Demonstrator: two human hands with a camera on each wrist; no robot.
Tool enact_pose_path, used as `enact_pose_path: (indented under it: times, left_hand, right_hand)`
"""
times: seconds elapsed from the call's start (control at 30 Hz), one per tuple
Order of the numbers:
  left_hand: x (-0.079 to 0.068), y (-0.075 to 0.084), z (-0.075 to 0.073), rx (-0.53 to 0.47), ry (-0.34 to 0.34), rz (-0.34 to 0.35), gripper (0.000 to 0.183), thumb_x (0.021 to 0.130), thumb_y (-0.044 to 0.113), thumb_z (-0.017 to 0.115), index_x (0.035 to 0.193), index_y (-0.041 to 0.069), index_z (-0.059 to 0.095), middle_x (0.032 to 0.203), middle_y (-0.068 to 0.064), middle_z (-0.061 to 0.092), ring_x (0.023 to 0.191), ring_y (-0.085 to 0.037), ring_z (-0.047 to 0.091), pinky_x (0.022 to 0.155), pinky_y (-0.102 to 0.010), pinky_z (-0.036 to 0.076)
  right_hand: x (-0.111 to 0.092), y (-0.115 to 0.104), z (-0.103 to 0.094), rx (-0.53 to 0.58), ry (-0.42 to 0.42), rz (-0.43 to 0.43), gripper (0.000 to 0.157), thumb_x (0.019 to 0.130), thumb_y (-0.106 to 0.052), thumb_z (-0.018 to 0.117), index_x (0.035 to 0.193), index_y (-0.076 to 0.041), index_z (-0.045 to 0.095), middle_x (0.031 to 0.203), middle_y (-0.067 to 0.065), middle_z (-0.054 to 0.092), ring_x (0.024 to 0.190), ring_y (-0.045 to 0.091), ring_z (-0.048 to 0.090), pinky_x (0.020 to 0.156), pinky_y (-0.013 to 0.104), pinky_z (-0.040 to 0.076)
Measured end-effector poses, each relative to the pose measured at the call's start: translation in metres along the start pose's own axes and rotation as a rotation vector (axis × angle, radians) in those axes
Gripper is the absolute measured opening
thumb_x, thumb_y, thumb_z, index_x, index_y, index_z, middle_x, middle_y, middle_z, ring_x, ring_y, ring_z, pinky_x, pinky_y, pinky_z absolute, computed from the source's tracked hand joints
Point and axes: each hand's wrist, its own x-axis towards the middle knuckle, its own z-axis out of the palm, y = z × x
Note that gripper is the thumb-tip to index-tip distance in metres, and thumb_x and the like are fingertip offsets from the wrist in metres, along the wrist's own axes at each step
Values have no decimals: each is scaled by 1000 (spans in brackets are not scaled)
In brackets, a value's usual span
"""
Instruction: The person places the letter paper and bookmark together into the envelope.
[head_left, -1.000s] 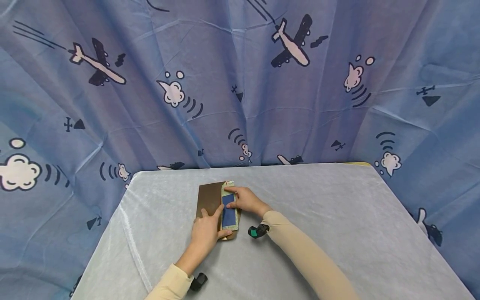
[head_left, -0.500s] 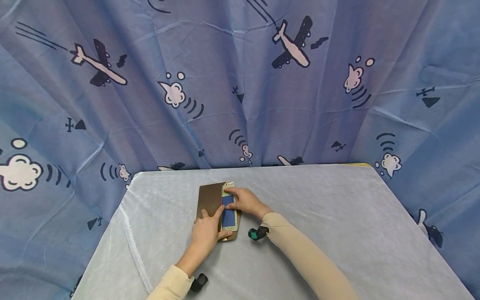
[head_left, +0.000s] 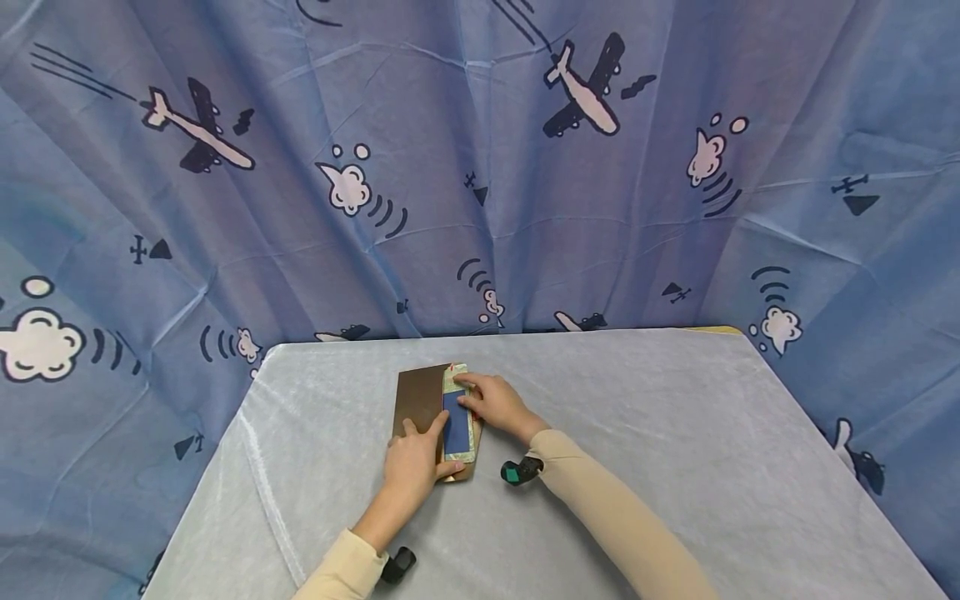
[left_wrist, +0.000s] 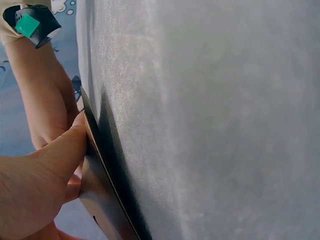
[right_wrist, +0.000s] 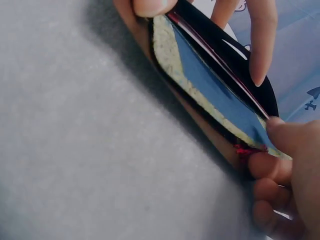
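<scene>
In the head view, a brown folder-like cover (head_left: 420,393) lies on the table with a narrow card-like piece (head_left: 456,429) along its right side, blue with a pale patterned border. My left hand (head_left: 408,460) holds the cover, its thumb at the piece's lower end and fingers across the brown flap. From the upper right my right hand (head_left: 498,403) pinches the patterned piece's edge. The right wrist view shows its thumb on the blue panel (right_wrist: 220,82), fingers curled below, beside a bit of red cord (right_wrist: 245,149). A dark gap runs between panel and flap.
A pale grey cloth covers the table (head_left: 660,433). Behind it hangs a blue curtain (head_left: 480,167) printed with airplanes and clouds. Each wrist carries a small black camera, one (head_left: 521,469) near the right cuff and another (head_left: 398,565) near the left.
My right hand has shifted slightly to the right, its thumb moving from the middle of the blue panel toward the right edge. My left hand stays in place.
</scene>
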Motion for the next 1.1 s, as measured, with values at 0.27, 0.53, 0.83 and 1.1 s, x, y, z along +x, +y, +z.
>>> enact_pose_path:
  times: [0.27, 0.53, 0.83, 1.1]
  left_hand:
    - [-1, 1, -1, 0, 17, -13, 89, 64, 62, 79, 142, 25, 55, 122, -38, 61, 79, -44, 68, 70, -48, 56]
    - [-1, 1, -1, 13, 26, -4, 89, 65, 64, 77, 141, 25, 55, 120, -37, 62, 76, -41, 67, 69, -47, 56]
    - [-1, 1, -1, 16, 22, -5, 89, 65, 64, 78, 142, 25, 55, 121, -37, 62, 76, -42, 68, 69, -48, 56]
    - [0, 0, 2, 29, 22, -5, 89, 64, 64, 77, 142, 26, 54, 122, -38, 62, 79, -43, 69, 70, -48, 56]
  right_hand:
    - [-3, 9, -2, 0, 127, 45, 41, 93, -13, 66, 134, -11, 60, 61, -4, 52, 52, 6, 43, 53, 21, 35]
    - [-4, 10, -5, -26, 96, 53, 54, 86, -9, 73, 138, -10, 56, 69, -1, 60, 59, 6, 48, 58, 22, 39]
    - [-9, 9, -9, -40, 0, 19, 64, 84, -11, 77, 143, -8, 52, 71, 0, 59, 61, 7, 48, 58, 22, 40]
    - [-11, 11, -12, -55, -76, 4, 68, 84, -14, 78, 145, -10, 49, 73, -2, 57, 65, 7, 49, 63, 23, 41]
